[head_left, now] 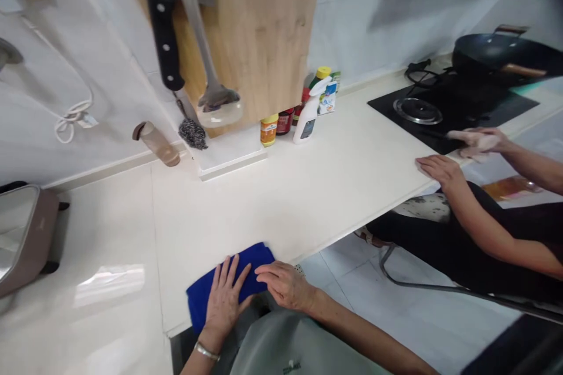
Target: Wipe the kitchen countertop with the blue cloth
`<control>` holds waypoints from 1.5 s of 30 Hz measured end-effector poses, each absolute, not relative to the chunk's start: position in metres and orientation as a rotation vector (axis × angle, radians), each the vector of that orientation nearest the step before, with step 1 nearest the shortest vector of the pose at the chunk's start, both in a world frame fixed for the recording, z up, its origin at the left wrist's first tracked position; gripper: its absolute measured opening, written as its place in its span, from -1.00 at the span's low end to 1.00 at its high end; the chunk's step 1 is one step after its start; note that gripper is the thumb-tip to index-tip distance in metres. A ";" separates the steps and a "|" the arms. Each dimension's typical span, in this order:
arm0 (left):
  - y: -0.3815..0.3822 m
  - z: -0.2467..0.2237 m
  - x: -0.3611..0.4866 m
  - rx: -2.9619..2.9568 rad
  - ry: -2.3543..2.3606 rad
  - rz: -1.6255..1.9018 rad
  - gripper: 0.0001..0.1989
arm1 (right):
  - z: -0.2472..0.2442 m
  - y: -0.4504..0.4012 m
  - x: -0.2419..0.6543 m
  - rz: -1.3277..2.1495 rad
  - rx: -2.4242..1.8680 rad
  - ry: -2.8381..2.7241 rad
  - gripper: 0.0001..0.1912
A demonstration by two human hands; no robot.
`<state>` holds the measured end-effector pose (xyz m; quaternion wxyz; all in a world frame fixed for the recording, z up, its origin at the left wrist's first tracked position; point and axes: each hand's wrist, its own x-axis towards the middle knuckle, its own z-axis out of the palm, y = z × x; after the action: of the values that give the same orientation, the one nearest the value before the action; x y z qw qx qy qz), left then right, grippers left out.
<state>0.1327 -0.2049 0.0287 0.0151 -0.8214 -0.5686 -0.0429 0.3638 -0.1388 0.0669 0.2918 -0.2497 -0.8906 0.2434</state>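
Observation:
A folded blue cloth (pixel 200 299) lies at the front edge of the white countertop (pixel 308 193), one corner hanging over. My left hand (pixel 225 299), with a silver bracelet at the wrist, rests flat on the cloth with its fingers spread. At the cloth's right side is my right hand (pixel 285 286), its fingers bent and pressed together near the cloth's edge. Whatever those fingers may hold is too small or hidden to name.
Behind stand a spray bottle (pixel 307 123), a yellow-labelled jar (pixel 268 130) and a wooden board (pixel 264 29) with hanging utensils. Another person's hands (pixel 442 170) are by the black cooktop (pixel 466 108). A brown bottle (pixel 160 145) leans at the wall.

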 end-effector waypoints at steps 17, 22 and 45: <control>-0.053 0.017 0.370 -3.021 -1.395 -0.229 -0.28 | 0.016 -0.104 0.512 0.415 -1.484 -1.769 -0.47; -0.025 0.021 0.409 -3.136 -1.286 -0.263 -0.32 | 0.016 -0.078 0.548 0.349 -1.555 -1.721 -0.49; -0.034 0.024 0.192 -2.076 -2.227 -0.459 -0.41 | 0.015 -0.043 0.553 0.041 -1.645 -2.289 -0.37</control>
<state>0.1919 -0.0338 0.0235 0.0313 -0.6739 -0.7229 -0.1489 0.5527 -0.0432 0.0146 0.1607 -0.5759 -0.8014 0.0142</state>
